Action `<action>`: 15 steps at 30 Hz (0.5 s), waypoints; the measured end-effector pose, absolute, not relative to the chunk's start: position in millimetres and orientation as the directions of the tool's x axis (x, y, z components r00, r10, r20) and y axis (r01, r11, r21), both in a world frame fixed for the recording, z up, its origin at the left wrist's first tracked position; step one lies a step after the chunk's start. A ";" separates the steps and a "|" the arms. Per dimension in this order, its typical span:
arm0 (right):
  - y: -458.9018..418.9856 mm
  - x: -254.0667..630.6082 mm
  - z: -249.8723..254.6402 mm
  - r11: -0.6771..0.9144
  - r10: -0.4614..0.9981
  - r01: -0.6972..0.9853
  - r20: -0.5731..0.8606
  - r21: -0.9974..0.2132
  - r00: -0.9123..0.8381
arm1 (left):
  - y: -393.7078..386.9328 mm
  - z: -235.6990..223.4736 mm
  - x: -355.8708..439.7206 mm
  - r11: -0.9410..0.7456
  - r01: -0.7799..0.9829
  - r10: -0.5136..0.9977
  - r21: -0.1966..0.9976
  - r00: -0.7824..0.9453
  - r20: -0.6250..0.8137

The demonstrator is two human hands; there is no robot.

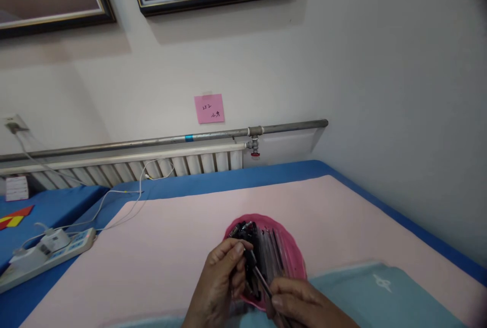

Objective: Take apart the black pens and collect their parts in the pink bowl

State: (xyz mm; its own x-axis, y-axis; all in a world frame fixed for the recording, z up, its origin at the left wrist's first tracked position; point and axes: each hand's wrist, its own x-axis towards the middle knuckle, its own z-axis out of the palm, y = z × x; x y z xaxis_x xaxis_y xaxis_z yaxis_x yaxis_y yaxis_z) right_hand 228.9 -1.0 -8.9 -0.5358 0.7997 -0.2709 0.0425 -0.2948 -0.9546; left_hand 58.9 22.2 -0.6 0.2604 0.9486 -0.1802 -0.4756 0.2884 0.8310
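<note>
A pen (262,279) with a dark end and a paler barrel slants between my hands, just above a round pink basket (299,256). My left hand (220,273) pinches its dark upper end between thumb and fingers. Around the lower part of the barrel, my right hand (300,301) is closed, hiding that end. Inside the basket, black pen parts (240,229) lie on the left and several clear, slender pen barrels (271,247) lie side by side on the right. My hands cover part of the basket's near side.
A pink sheet (171,237) covers the blue table (228,186). Teal cloth (353,287) lies at the near right. To the left are a power strip (72,249), white cables and red and yellow pieces (15,217). Behind stand a radiator (182,165) and a pipe (216,135).
</note>
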 end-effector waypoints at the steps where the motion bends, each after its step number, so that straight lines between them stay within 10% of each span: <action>1: -1.5 228.1 -10.1 -0.298 0.818 0.024 -0.269 -0.954 -0.509 | 21.8 -0.6 59.1 0.285 -0.479 0.951 0.831 0.252 -0.181; 15: -8.1 219.3 -13.8 -0.429 0.830 -0.256 -0.266 -0.866 -0.491 | 22.2 2.2 55.9 0.250 -0.532 0.967 0.809 0.184 -0.178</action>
State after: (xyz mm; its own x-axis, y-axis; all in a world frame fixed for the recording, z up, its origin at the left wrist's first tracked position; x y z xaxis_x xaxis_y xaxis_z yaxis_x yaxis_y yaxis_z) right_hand 219.3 -8.1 -13.8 -0.4912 0.8296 -0.2656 -0.2557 -0.4288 -0.8664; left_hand 55.9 22.2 2.2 0.1836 0.9667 -0.1781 -0.5320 0.2501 0.8090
